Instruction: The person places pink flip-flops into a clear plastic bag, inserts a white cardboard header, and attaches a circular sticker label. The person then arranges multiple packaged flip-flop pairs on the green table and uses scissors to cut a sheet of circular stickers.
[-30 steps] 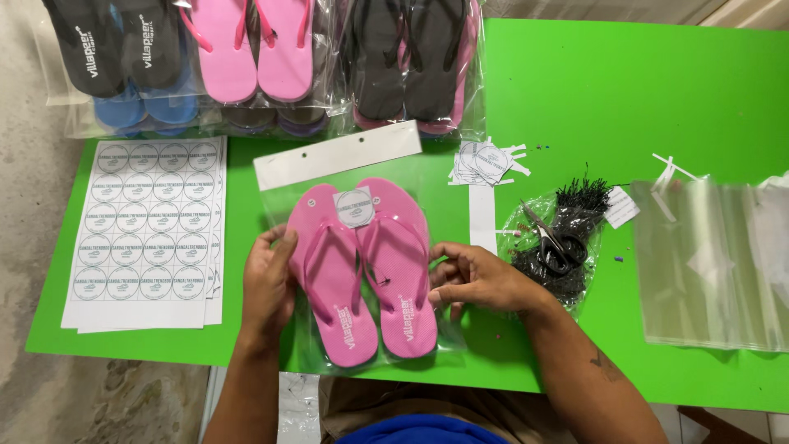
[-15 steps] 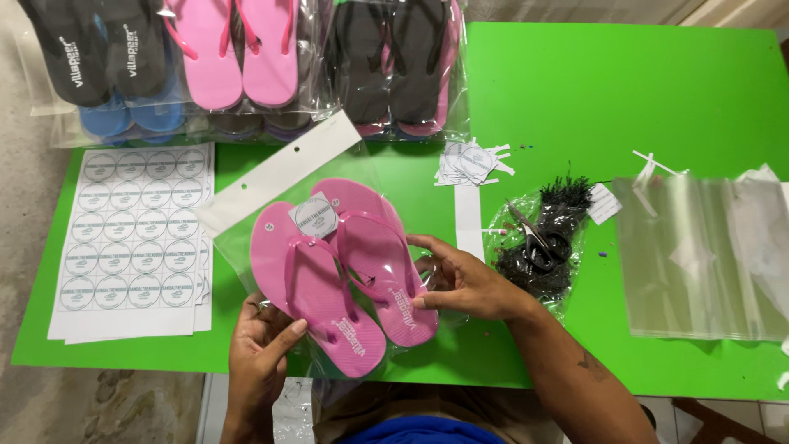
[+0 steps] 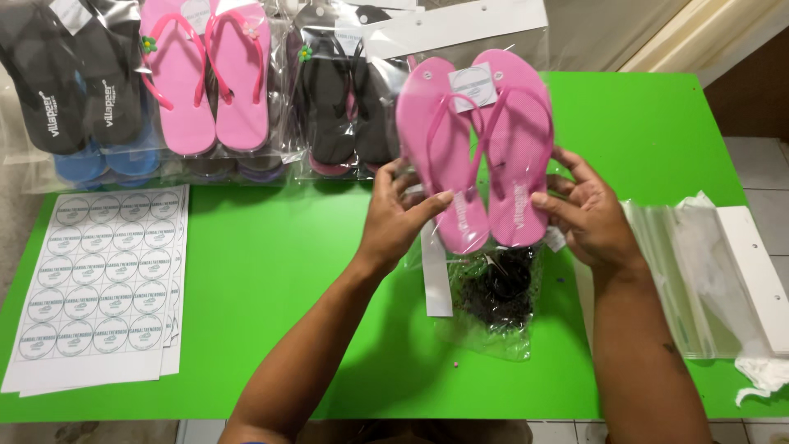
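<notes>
A pair of pink flip-flops [image 3: 481, 148] sealed in a clear bag with a white header card [image 3: 460, 25] is lifted upright above the green table [image 3: 271, 271]. My left hand [image 3: 399, 215] grips the bag's lower left side, thumb across the left sandal. On the lower right edge, my right hand [image 3: 585, 210] holds it with fingers spread. A round sticker [image 3: 470, 82] sits near the straps.
Bagged flip-flops lie along the table's far edge: black ones [image 3: 74, 78], pink ones [image 3: 215, 78], dark ones [image 3: 341, 107]. Sheets of round stickers [image 3: 103, 279] lie at left. A bag of black fasteners [image 3: 497, 296] is under my hands, a stack of clear bags [image 3: 707, 279] at right.
The bagged pink pair lay flat on the table a second ago; both hands have lifted it up and tilted it upright. The view has shifted to the right.
</notes>
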